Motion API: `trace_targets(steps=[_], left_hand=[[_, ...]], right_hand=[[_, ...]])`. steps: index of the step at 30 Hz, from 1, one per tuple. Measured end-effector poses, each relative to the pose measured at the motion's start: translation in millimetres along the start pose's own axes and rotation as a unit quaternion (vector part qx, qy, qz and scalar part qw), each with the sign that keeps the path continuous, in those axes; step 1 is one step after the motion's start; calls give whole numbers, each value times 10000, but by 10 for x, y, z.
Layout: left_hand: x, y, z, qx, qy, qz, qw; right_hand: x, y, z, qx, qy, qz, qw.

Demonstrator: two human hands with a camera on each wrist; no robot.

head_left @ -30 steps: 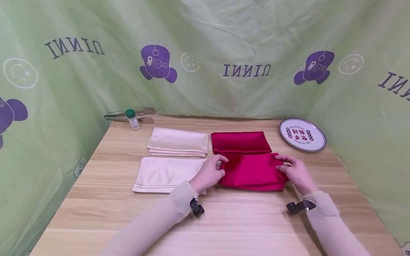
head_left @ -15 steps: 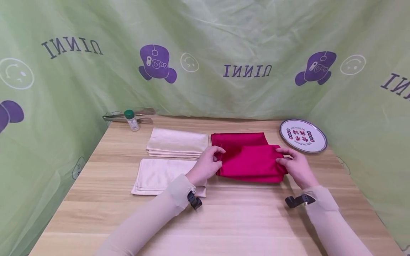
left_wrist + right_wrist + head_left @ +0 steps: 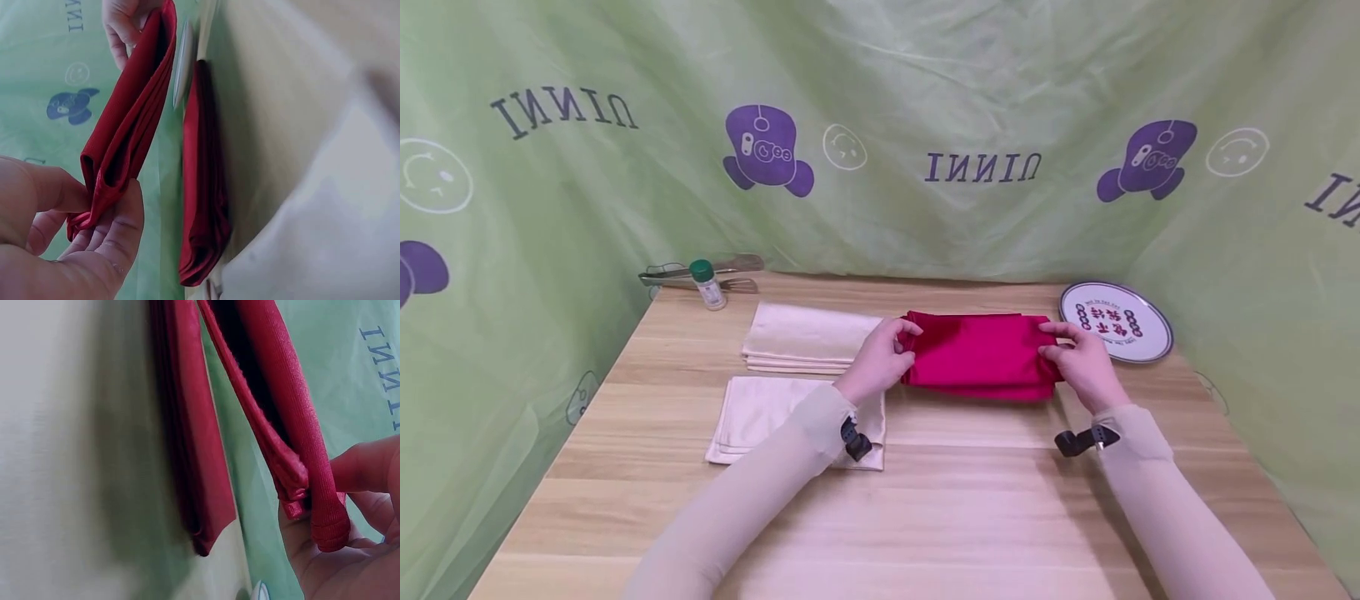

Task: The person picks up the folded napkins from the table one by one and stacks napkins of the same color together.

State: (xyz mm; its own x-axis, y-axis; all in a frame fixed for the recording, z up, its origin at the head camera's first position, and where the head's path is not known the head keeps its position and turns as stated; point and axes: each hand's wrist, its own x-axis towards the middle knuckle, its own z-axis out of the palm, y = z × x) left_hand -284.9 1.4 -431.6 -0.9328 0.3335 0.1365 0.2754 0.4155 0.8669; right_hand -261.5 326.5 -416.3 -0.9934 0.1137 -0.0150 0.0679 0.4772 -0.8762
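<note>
My left hand [image 3: 877,360] and right hand [image 3: 1084,367] hold a folded red satin cloth [image 3: 977,354] by its two short ends, thumb on one face and fingers on the other. Both wrist views show its layers sagging apart, raised off the table. Another folded red cloth [image 3: 201,181] lies flat on the tabletop beneath it; in the head view the held cloth hides nearly all of it. To the left are two folded cream cloths, a far one [image 3: 812,333] and a near one [image 3: 760,408]. My left hand and sleeve cover part of both.
A white plate [image 3: 1138,342] with a blue rim and red characters stands at the back right, near my right hand. At the back left are a green-capped shaker [image 3: 707,285] and metal tongs [image 3: 741,265]. A green printed curtain [image 3: 880,225] surrounds the wooden table [image 3: 940,517].
Both hands have carried the red cloth away from me, from in front of the other red cloth to above it. The cream cloths stay put.
</note>
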Motion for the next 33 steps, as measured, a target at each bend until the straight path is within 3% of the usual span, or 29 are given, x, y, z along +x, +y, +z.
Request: trace_targets(steps=[8, 19, 28, 33], left_hand=[[229, -13, -32, 288, 45, -23, 9996], [484, -130, 16, 103, 34, -349, 9993], [534, -267, 44, 125, -41, -656, 9978], [533, -308, 35, 25, -166, -621, 9979]], right_hand=[[270, -56, 32, -134, 84, 20, 9999], [584, -24, 190, -39, 283, 263, 9992], [723, 41, 305, -295, 371, 171, 9987], [757, 110, 324, -384, 371, 163, 9984]])
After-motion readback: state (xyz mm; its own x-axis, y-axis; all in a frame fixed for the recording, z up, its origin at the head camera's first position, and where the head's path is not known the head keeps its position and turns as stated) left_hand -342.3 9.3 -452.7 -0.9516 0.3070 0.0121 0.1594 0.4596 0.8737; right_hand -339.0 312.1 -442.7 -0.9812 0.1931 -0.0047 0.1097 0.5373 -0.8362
